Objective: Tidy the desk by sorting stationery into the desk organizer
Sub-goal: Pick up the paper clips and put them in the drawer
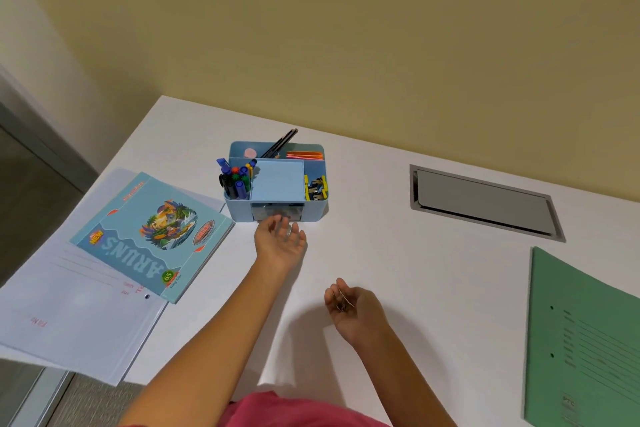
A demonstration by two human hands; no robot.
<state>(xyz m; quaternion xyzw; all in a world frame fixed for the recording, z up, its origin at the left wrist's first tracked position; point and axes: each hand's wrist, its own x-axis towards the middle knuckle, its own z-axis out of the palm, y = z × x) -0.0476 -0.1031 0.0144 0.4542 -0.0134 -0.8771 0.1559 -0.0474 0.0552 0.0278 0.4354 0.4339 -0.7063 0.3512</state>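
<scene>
A light blue desk organizer [313,210] stands on the white desk [381,253]. It holds markers and pens [237,177], two dark pencils [278,143], an orange item [304,155], a blue note pad [277,180] and yellow binder clips [315,187]. My left hand [278,241] reaches to the organizer's front, its fingertips at the small clear drawer [277,212]. My right hand [353,308] hovers palm up nearer to me, cupped around several thin metal paper clips [343,302].
A blue notebook [149,232] lies on a white file folder [69,305] at the left edge. A green folder [585,340] lies at the right. A grey cable hatch [485,201] is set into the desk behind it.
</scene>
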